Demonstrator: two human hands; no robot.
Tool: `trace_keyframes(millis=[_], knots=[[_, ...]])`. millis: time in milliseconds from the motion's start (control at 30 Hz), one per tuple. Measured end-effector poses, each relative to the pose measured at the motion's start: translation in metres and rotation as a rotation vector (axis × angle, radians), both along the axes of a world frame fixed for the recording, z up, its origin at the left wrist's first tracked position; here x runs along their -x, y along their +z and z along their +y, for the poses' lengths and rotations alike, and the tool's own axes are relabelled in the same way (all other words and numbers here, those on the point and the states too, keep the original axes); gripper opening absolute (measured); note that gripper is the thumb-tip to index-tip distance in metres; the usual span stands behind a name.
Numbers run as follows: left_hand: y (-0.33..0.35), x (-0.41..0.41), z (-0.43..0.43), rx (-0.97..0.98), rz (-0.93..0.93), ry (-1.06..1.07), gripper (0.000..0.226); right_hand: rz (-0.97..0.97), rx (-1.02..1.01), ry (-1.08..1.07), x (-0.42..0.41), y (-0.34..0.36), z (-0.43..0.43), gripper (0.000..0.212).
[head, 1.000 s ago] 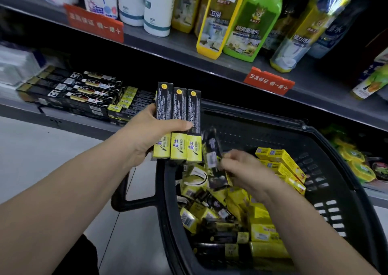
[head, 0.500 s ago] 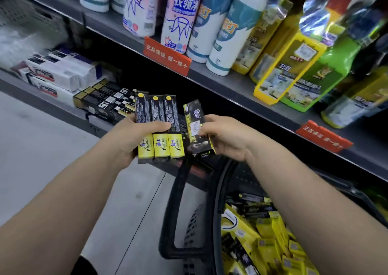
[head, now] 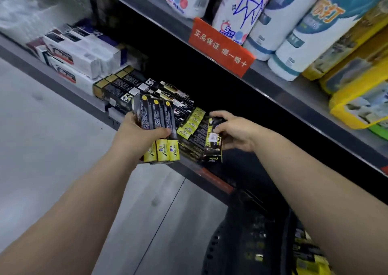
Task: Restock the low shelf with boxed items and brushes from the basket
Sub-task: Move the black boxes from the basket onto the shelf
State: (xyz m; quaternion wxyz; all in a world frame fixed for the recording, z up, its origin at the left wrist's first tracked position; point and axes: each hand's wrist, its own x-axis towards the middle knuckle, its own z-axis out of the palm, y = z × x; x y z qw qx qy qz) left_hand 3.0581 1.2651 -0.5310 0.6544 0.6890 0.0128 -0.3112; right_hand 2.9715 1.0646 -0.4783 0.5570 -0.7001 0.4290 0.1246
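My left hand [head: 138, 136] grips three black-and-yellow boxes [head: 160, 132] side by side, upright, in front of the low shelf's edge [head: 84, 98]. My right hand [head: 235, 132] holds one more black-and-yellow box [head: 213, 144] over a row of like boxes [head: 192, 125] lying on the low shelf. Further left on the shelf lie black boxes with gold ends [head: 119, 85]. The black basket [head: 241, 239] sits at the bottom right, with yellow packs [head: 310, 262] showing inside it.
White boxes [head: 79, 56] are stacked at the shelf's left end. The upper shelf [head: 273, 79] carries white bottles [head: 241, 6] and yellow packs [head: 361, 98], with a red price tag [head: 220, 46] on its edge. Grey floor [head: 52, 148] lies to the left.
Both hands have moved from the basket to the low shelf. My right hand has brought its box down onto the row of boxes there. The view has swung left and away from the basket.
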Motion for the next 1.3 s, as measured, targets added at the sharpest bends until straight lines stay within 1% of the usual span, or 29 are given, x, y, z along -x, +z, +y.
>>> trace_keyframes(millis=[67,100,167,233,267,333,400,467,533,567,633,667,700,733,867,933,1067,1133,1200,1233,1300], knots=[[-0.006,0.002,-0.008,-0.018,0.003,-0.052,0.058,-0.036,-0.031,-0.010,-0.005,-0.003,-0.001,0.033],[-0.008,0.003,-0.011,-0.026,0.006,-0.081,0.060,-0.075,-0.057,-0.042,-0.007,-0.004,-0.001,0.032],[-0.011,0.005,-0.017,-0.018,0.030,-0.111,0.059,-0.156,-0.170,-0.121,-0.007,-0.003,-0.003,0.040],[-0.015,0.004,-0.022,0.014,0.066,-0.109,0.058,-0.187,-0.298,-0.123,-0.003,-0.003,-0.007,0.051],[-0.016,0.004,-0.025,0.030,0.088,-0.099,0.059,-0.187,-0.321,-0.076,0.000,-0.003,-0.009,0.057],[-0.019,0.003,-0.031,0.063,0.124,-0.073,0.058,-0.193,-0.267,0.081,0.005,-0.006,-0.015,0.060],[-0.021,0.003,-0.035,0.086,0.147,-0.051,0.058,-0.188,-0.149,0.187,0.008,-0.009,-0.020,0.059],[-0.023,0.003,-0.036,0.093,0.153,-0.011,0.060,-0.137,-0.021,0.211,0.008,-0.011,-0.028,0.044],[-0.027,0.001,-0.035,0.087,0.155,0.065,0.060,-0.008,0.167,0.250,0.003,-0.014,-0.038,0.026],[-0.028,0.000,-0.034,0.077,0.152,0.103,0.062,0.074,0.315,0.288,-0.001,-0.016,-0.045,0.024],[-0.030,-0.001,-0.033,0.061,0.138,0.148,0.062,0.264,0.707,0.445,-0.009,-0.023,-0.058,0.036],[-0.030,-0.001,-0.032,0.060,0.135,0.155,0.060,0.352,0.867,0.536,-0.012,-0.026,-0.060,0.041],[-0.030,0.000,-0.032,0.060,0.139,0.157,0.058,0.423,0.964,0.604,-0.015,-0.030,-0.060,0.044],[-0.031,0.002,-0.033,0.057,0.144,0.153,0.056,0.476,1.009,0.646,-0.019,-0.035,-0.059,0.046],[-0.034,0.005,-0.034,0.037,0.154,0.148,0.058,0.583,1.015,0.687,-0.033,-0.059,-0.045,0.051],[-0.035,0.005,-0.035,0.031,0.148,0.146,0.059,0.601,1.009,0.716,-0.036,-0.073,-0.038,0.056],[-0.036,0.004,-0.036,0.039,0.151,0.156,0.056,0.544,0.850,0.766,-0.037,-0.085,-0.032,0.072],[-0.036,0.004,-0.037,0.039,0.152,0.156,0.056,0.511,0.766,0.761,-0.034,-0.082,-0.030,0.082],[-0.036,0.004,-0.037,0.041,0.154,0.152,0.056,0.507,0.698,0.807,-0.032,-0.081,-0.028,0.094],[-0.035,0.004,-0.038,0.042,0.157,0.151,0.056,0.507,0.684,0.828,-0.030,-0.083,-0.027,0.097],[-0.033,0.005,-0.038,0.043,0.167,0.147,0.058,0.491,0.687,0.831,-0.028,-0.086,-0.024,0.094]])
